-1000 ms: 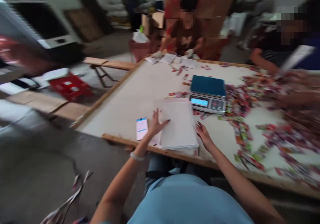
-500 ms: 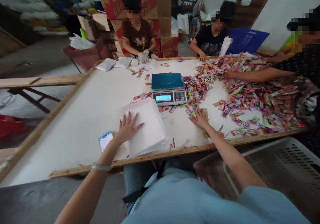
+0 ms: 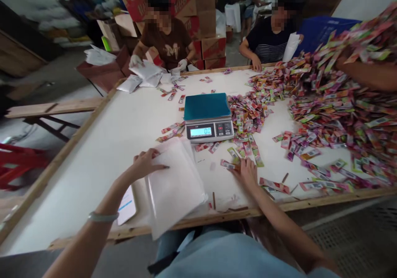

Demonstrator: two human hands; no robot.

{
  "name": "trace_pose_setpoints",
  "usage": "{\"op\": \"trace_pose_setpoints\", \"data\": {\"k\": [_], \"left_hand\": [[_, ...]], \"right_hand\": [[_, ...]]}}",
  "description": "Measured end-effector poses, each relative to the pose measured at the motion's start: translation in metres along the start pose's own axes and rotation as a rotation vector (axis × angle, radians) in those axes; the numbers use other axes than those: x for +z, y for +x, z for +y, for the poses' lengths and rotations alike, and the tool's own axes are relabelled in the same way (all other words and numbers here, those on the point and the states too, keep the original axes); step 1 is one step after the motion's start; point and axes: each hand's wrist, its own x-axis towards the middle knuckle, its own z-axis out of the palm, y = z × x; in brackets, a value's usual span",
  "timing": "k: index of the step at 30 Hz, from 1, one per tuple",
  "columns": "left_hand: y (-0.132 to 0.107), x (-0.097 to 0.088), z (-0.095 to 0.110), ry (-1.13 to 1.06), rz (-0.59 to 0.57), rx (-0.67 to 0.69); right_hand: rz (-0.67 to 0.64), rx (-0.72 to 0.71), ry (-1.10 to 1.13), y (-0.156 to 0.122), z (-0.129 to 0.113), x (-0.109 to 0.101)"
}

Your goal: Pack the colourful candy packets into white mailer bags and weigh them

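Far left on the white wood-rimmed table (image 3: 102,145): a flat phone with a white-and-blue screen (image 3: 127,205), partly hidden behind the forearm with the pale bangle. Next, left hand (image 3: 144,164) laid on the upper left corner of the stack of white flat pouches (image 3: 175,185), fingers curled over the edge, thumb side tucked; pinching a single pouch or merely pressing down, cannot tell. Stack undisturbed, no pouch lifted clear, none opened. Behind it, the grey digital scale with teal platform (image 3: 208,118), platform bare, display lit and seemingly at zero (so nothing weighed at this moment). Right hand (image 3: 247,171) flat on the table, palm down, fingers spread over a few colourful small sachets (image 3: 230,164) at the near edge of the scatter, touching but not visibly gripping any. Further right, the big heap of colourful sachets (image 3: 335,104), still very large and unsorted, with another person's arm across its top right. Judging from all this: barely begun for this round, sachets yet to be gathered, weighed and bagged, nearly the whole heap left.
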Motion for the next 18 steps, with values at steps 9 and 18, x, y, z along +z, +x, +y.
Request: {"op": "trace_pose_setpoints", "data": {"k": [9, 18], "left_hand": [[-0.017, -0.066, 0.067, 0.092, 0.308, 0.473], [-0.01, -0.045, 0.172, 0.191, 0.439, 0.866]], "right_hand": [[-0.022, 0.081, 0.116, -0.019, -0.008, -0.006], [-0.27, 0.013, 0.064, 0.009, -0.022, -0.014]]}}
